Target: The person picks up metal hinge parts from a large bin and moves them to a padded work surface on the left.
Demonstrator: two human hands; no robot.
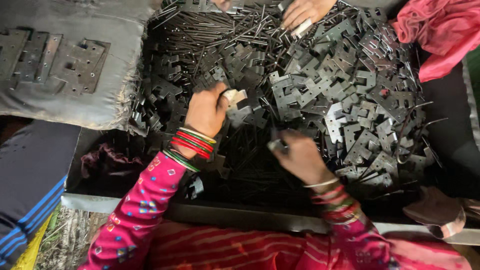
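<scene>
My left hand [206, 111] is closed around a grey metal hinge plate [235, 97], held just above a big heap of similar notched hinge plates [345, 95]. My right hand [299, 155] pinches a thin dark metal pin [276, 145] over a pile of loose pins [250, 170]. Both wrists wear red and green bangles, with pink patterned sleeves. The hands are about a hand's width apart.
A low tray edge [240, 216] runs in front of me. At the top, another person's hand [302, 12] reaches into the pins. Assembled hinges [55, 60] lie on a grey cloth at the left. Pink fabric [440, 35] hangs at the upper right.
</scene>
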